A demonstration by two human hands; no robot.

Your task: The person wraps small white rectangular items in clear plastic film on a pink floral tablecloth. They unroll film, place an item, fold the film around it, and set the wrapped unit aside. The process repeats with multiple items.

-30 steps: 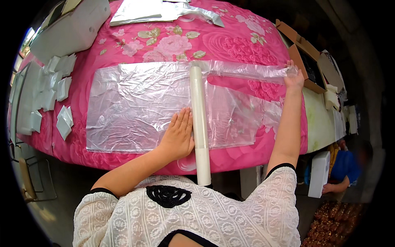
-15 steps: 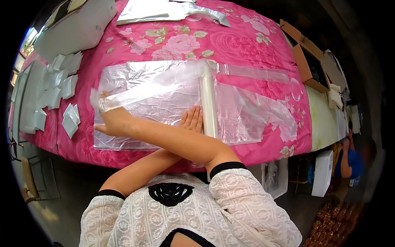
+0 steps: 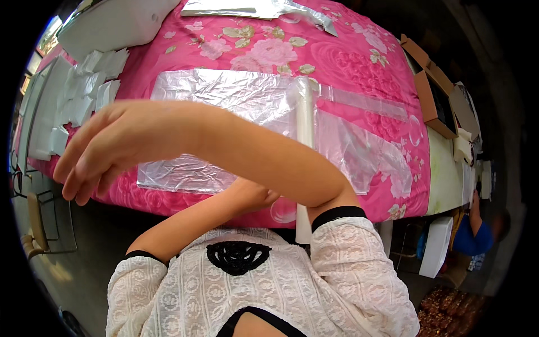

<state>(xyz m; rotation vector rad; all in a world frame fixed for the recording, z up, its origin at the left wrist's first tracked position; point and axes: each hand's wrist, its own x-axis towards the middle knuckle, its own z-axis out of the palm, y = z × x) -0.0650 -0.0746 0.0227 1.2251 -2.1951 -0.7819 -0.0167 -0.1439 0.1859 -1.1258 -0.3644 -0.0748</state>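
My right arm reaches across to the left, so my right hand (image 3: 106, 149) hangs in the air over the table's left side. Its fingers droop, slightly apart, with nothing in them. My left hand (image 3: 255, 196) lies beneath the right forearm near the table's front edge; its fingers are mostly hidden. Just right of it, a long pale roll of clear plastic film (image 3: 305, 121) runs front to back, its near end jutting past the edge. Flat, crinkled clear plastic sheets (image 3: 219, 90) spread left of the roll, partly covered by my right arm. More clear film (image 3: 351, 143) lies right of it.
A pink floral cloth (image 3: 269, 53) covers the table. White packets (image 3: 106, 92) lie at the left, near a large white box (image 3: 115, 25). Silvery sheets (image 3: 241, 8) sit at the back. An open cardboard box (image 3: 435, 101) stands right; beyond it, a person in blue (image 3: 471, 238) is partly visible.
My right hand has let go of the film edge and risen toward me and left. My left hand has slid back from the sheets toward the front edge. The roll sits closer to me.
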